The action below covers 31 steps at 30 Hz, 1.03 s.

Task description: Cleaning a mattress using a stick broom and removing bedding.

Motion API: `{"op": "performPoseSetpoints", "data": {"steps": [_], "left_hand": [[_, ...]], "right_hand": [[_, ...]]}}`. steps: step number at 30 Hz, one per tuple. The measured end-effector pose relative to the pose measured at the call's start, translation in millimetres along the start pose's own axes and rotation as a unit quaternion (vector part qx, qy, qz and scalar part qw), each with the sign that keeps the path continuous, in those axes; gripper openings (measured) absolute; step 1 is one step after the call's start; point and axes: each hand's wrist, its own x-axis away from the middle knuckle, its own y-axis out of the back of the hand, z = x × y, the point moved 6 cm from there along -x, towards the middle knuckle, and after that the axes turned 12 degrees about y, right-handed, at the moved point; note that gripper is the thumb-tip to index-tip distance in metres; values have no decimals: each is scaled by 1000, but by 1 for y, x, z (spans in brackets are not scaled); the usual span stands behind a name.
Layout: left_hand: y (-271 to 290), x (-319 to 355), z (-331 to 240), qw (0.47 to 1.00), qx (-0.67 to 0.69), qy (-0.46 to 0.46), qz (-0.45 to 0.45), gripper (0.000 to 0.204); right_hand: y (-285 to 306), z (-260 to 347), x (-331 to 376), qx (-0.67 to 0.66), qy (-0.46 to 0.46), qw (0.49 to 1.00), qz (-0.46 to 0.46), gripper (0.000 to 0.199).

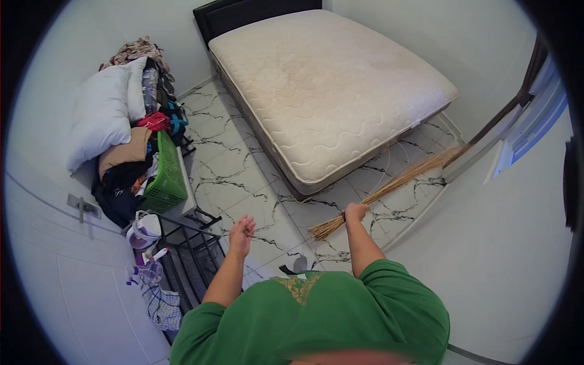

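Packages, labels, signs, screens: none can be made out in this bedroom view. No box, packet, tag, poster or display shows on the floor, the bed or the shelf by the wall, as far as the picture allows.

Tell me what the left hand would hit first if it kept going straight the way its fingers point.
The left hand is open, fingers pointing up and forward over the marble-patterned floor. Nothing seems to stand in that line before the mattress side, though depth is hard to judge in this fisheye view.
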Motion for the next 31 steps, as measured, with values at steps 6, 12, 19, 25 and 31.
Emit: {"op": "performPoseSetpoints", "data": {"steps": [6, 12, 19, 25, 31], "left_hand": [[9, 34, 22, 999, 51, -3, -15, 36], [72, 61, 3, 989, 110, -81, -54, 32], [110, 77, -7, 978, 149, -85, -117, 29], [109, 62, -35, 976, 170, -101, -92, 28], [115, 43, -58, 973, 173, -122, -92, 32]], "right_hand": [[-101, -39, 158, 87, -124, 790, 594, 9], [-153, 104, 240, 223, 453, 670, 545, 30], [-85, 46, 131, 449, 436, 695, 355, 26], [-77, -58, 116, 595, 295, 519, 537, 27], [-98, 36, 141, 485, 485, 635, 354, 21]]}}
